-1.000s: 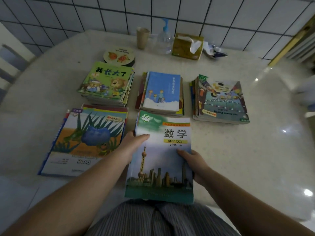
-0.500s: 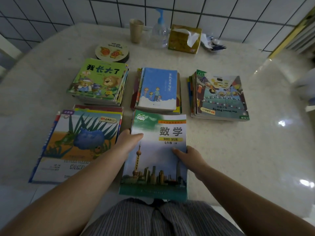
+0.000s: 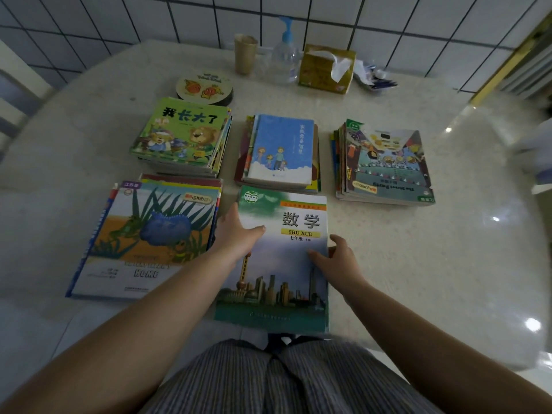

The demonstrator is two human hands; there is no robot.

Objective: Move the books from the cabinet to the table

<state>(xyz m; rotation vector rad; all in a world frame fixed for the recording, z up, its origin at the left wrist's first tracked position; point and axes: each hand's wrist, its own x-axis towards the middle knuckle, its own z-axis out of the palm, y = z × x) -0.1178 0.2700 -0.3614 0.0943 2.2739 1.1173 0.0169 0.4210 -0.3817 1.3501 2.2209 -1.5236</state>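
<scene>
Head view shows me the pale table (image 3: 403,264) from above, with the maths textbook (image 3: 277,264) lying flat at 6 o'clock, its near edge at the table's rim above striped trousers (image 3: 268,380). My left hand (image 3: 236,234) grips the book's left edge, thumb lying across the cover and fingers hidden beneath or beside it. My right hand (image 3: 337,258) sits at the book's right edge, thumb on the cover and fingers loosely curled beside the edge; I cannot tell whether they actually clasp it. Just beside the textbook at 9 o'clock lies a large stack topped by a grasshopper cover (image 3: 149,237). At 12 o'clock sits the blue-covered stack (image 3: 280,150), at 11 the green bear-cover stack (image 3: 182,135), at 1 the party-cover stack (image 3: 385,165). Farther back stand a round book (image 3: 204,86), a cup (image 3: 245,53), a pump bottle (image 3: 284,55) and a tissue box (image 3: 327,68).
</scene>
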